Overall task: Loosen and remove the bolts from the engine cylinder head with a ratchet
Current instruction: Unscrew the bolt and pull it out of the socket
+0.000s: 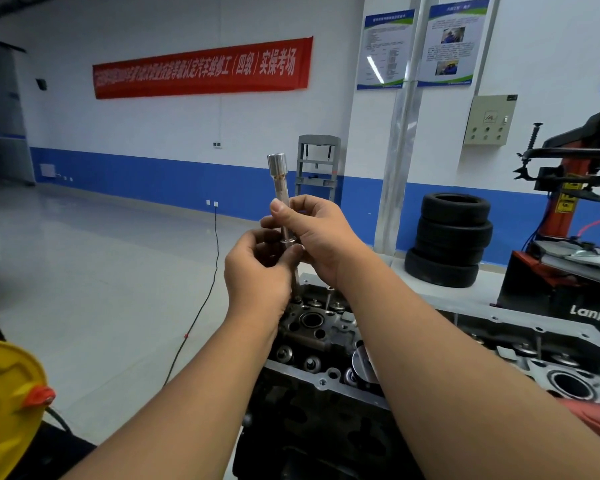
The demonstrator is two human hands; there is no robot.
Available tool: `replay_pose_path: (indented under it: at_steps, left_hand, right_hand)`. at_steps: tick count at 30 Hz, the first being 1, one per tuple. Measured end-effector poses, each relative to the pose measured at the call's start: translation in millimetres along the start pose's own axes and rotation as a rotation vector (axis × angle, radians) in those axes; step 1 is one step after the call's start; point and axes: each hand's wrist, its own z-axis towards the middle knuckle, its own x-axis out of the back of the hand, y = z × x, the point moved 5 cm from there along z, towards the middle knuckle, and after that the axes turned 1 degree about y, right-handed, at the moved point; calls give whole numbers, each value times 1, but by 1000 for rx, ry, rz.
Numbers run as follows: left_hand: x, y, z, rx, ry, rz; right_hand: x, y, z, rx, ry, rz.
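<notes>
My right hand (323, 237) grips a silver extension bar (280, 194) held upright, its wide socket end (278, 164) pointing up. Below it a long head bolt (296, 282) hangs from the bar's lower end, its flanged head (289, 241) between my hands. My left hand (257, 275) pinches the bolt just under that flange. The bolt's tip is close above a hole at the far end of the dark engine cylinder head (312, 341). Two more bolts (329, 296) (538, 344) stick up, raised, from the head. No ratchet handle shows.
A stack of tyres (451, 237) stands behind the engine. A red tyre changer (568, 209) is at the right. A yellow container (4, 393) sits at the lower left, and a black cable (201, 306) runs across the grey floor.
</notes>
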Motion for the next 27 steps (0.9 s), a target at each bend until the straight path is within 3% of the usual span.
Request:
replay_pose_path:
  at_steps: [6, 14, 20, 27]
  left_hand:
    - [-10, 1, -2, 34, -92, -46]
    - [1, -1, 0, 25, 16, 0]
    - [-13, 4, -5, 72, -138, -38]
    - [-4, 2, -3, 43, -31, -7]
  right_hand:
    - [1, -1, 1, 11, 47, -92]
    - [2, -1, 0, 14, 18, -59]
    - [0, -2, 1, 12, 53, -101]
    - [-1, -2, 0, 6, 0, -70]
